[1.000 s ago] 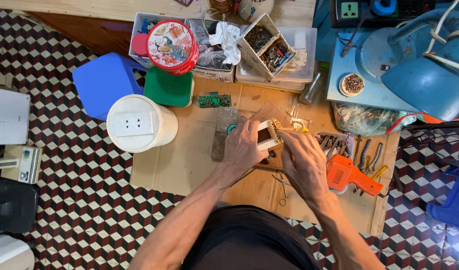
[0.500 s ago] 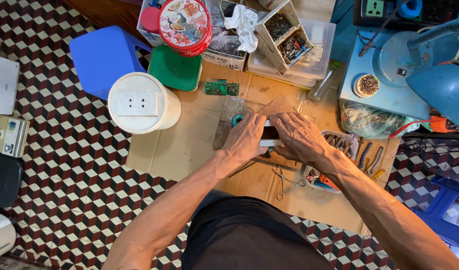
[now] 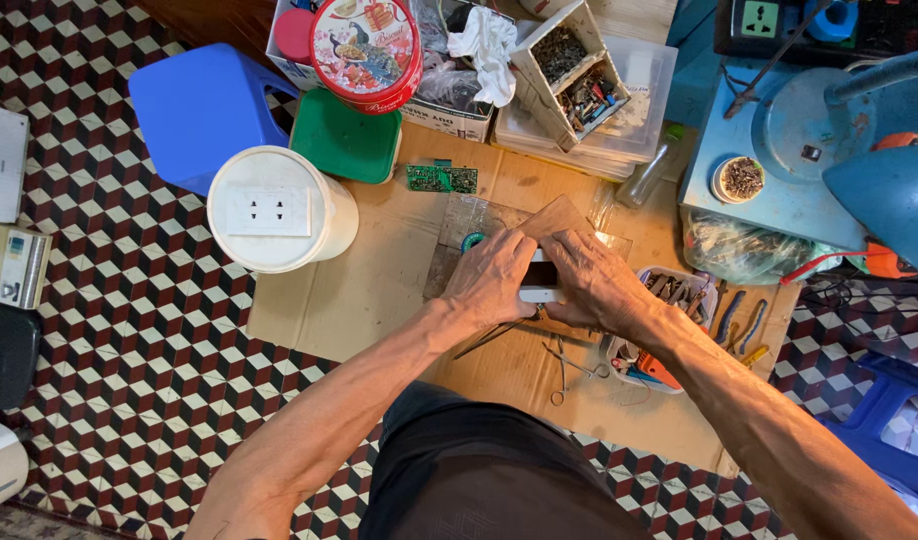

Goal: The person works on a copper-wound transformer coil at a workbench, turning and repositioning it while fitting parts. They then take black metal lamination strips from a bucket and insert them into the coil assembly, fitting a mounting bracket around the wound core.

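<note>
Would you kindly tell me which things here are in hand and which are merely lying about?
In hand: small white device, gripped by left hand and right hand.
Lying about: green circuit board, white round container, red tin, blue stool, scissors.

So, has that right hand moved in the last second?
Yes: the right hand has drawn in toward the green circuit board, meeting the left hand over the small white object.
</note>
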`<action>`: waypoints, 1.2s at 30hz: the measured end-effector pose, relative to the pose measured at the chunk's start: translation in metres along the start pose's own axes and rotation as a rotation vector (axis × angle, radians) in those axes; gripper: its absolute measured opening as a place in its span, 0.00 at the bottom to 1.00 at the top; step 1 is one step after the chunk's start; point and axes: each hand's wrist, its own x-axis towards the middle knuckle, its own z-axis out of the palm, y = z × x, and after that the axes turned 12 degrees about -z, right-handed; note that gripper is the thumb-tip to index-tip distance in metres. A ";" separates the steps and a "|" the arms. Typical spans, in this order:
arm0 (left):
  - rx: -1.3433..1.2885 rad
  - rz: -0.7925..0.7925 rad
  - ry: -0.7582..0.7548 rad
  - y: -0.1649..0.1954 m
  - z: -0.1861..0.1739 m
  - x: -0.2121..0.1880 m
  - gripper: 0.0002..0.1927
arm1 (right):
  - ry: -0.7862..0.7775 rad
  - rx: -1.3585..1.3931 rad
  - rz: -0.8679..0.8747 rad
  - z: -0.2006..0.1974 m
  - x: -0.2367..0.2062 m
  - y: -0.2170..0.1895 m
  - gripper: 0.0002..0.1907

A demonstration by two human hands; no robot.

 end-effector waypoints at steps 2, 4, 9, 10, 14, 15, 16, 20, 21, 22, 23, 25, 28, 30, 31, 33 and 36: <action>-0.017 0.014 0.054 -0.002 0.003 0.003 0.33 | 0.014 0.017 -0.019 0.001 0.001 0.007 0.40; -0.014 0.020 0.065 -0.005 0.009 0.007 0.33 | 0.042 0.014 -0.035 0.004 0.001 0.012 0.40; -0.008 0.004 0.078 -0.008 0.010 0.000 0.31 | 0.043 -0.004 -0.032 0.007 0.007 0.005 0.39; -0.005 0.006 0.089 -0.005 0.007 -0.003 0.31 | 0.030 -0.009 -0.021 0.005 0.008 0.000 0.40; 0.119 0.041 0.155 0.011 -0.011 -0.022 0.33 | 0.090 -0.121 -0.018 -0.006 0.004 -0.030 0.40; 0.178 0.057 0.177 0.015 -0.015 -0.026 0.33 | 0.125 -0.146 -0.034 -0.009 -0.002 -0.038 0.40; 0.110 0.106 0.232 0.018 -0.021 -0.030 0.37 | 0.160 -0.174 -0.054 -0.014 -0.006 -0.044 0.40; -0.302 -0.101 0.050 0.003 -0.058 -0.030 0.42 | 0.170 -0.265 -0.155 -0.028 -0.029 -0.062 0.43; -0.435 -0.257 -0.099 -0.001 -0.065 -0.029 0.40 | 0.185 -0.285 -0.187 -0.029 -0.032 -0.066 0.43; -0.555 -0.302 -0.305 -0.002 -0.068 -0.027 0.39 | 0.203 -0.307 -0.223 -0.029 -0.034 -0.070 0.42; -0.674 -0.342 -0.508 -0.003 -0.071 -0.025 0.39 | 0.198 -0.315 -0.250 -0.030 -0.036 -0.073 0.42; -0.947 -0.421 -0.784 -0.001 -0.071 -0.028 0.37 | 0.190 -0.331 -0.303 -0.031 -0.038 -0.079 0.42; -1.265 -0.452 -0.873 0.008 -0.063 -0.047 0.37 | 0.213 -0.432 -0.379 -0.036 -0.039 -0.086 0.39; -1.262 -0.351 -0.757 0.012 -0.058 -0.054 0.36 | 0.170 -0.512 -0.267 -0.043 -0.041 -0.092 0.41; -1.313 -0.356 -0.713 0.014 -0.056 -0.056 0.38 | 0.151 -0.553 -0.214 -0.047 -0.040 -0.095 0.41; -1.412 -0.361 -0.625 0.020 -0.053 -0.057 0.41 | 0.283 -0.459 -0.044 -0.057 -0.049 -0.110 0.41; -1.386 -0.453 -0.366 0.028 -0.047 -0.057 0.47 | 0.534 0.008 0.564 -0.052 -0.056 -0.142 0.36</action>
